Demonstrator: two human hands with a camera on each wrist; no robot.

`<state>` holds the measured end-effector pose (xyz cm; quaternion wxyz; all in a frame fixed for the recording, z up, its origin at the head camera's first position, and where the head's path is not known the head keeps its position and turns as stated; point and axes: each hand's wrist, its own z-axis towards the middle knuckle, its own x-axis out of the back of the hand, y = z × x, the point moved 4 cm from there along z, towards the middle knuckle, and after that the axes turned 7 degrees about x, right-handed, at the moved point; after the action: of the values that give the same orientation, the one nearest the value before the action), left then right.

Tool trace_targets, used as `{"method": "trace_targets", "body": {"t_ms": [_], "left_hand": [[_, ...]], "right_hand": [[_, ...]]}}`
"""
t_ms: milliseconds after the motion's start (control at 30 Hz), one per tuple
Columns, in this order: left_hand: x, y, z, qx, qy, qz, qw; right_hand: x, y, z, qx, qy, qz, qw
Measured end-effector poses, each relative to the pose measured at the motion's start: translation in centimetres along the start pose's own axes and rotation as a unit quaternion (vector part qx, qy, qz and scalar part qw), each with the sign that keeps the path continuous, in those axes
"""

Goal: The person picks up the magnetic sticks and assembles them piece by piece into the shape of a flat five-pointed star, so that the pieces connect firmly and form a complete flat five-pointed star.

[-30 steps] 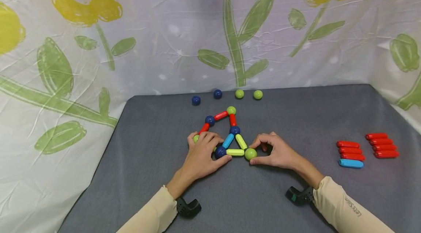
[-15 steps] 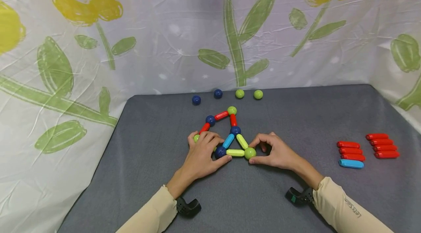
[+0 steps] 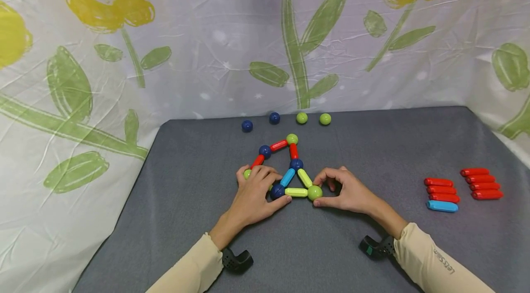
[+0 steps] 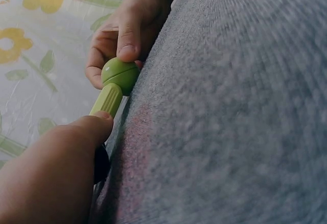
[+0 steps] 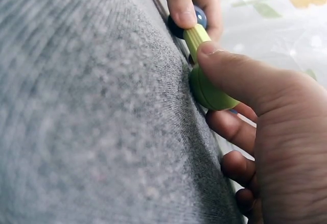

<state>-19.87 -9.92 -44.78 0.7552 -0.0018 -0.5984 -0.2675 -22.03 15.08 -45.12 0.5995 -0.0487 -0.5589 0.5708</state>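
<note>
On the table lies a figure of magnetic balls and rods. My left hand (image 3: 253,197) grips a dark blue ball (image 3: 277,192) at its lower corner, thumb at the near side; the fingers cover part of the left side. Thumb and index finger of my right hand (image 3: 349,192) pinch a green ball (image 3: 314,192). A yellow-green rod (image 3: 296,192) runs between these two balls, and another yellow-green rod (image 3: 304,177) leads up to a blue ball (image 3: 296,164). A light blue rod (image 3: 287,177) forms the triangle's third side. Red rods (image 3: 279,145) and a green ball (image 3: 291,139) continue the figure above.
Two loose blue balls (image 3: 247,126) and two loose green balls (image 3: 325,119) lie along the back of the grey table (image 3: 372,146). At the right are several red rods (image 3: 485,186) and one light blue rod (image 3: 442,206). A flower-printed curtain (image 3: 198,54) hangs behind.
The green ball in my right hand has shifted very slightly left, closer to the yellow-green rods. Over the last half second nothing visibly moves; my left hand keeps its place.
</note>
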Motion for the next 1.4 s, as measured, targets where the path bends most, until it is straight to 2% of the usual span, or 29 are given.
{"method": "trace_targets", "body": {"t_ms": [200, 533, 867, 1133, 1300, 1400], "left_hand": [[0.08, 0.05, -0.07, -0.012, 0.015, -0.011, 0.9998], [-0.06, -0.02, -0.14, -0.031, 0.012, -0.033, 0.9989], [0.15, 0.0, -0.15, -0.027, 0.015, -0.039, 0.9988], [0.18, -0.17, -0.09, -0.024, 0.049, -0.032, 0.998], [0.12, -0.3, -0.07, -0.014, 0.052, -0.037, 0.9979], [0.18, -0.25, -0.08, -0.019, 0.057, -0.049, 0.997]], "right_hand": [[-0.09, 0.13, -0.04, 0.011, 0.001, 0.003, 0.9999], [0.08, -0.15, -0.18, 0.039, 0.004, 0.027, 0.9989], [0.27, -0.59, -0.09, 0.054, 0.011, 0.038, 0.9977], [0.16, -0.55, -0.08, 0.064, 0.012, 0.046, 0.9968], [0.16, -0.59, 0.09, 0.076, 0.006, 0.059, 0.9953], [0.13, -0.56, 0.19, 0.084, 0.004, 0.059, 0.9947]]}}
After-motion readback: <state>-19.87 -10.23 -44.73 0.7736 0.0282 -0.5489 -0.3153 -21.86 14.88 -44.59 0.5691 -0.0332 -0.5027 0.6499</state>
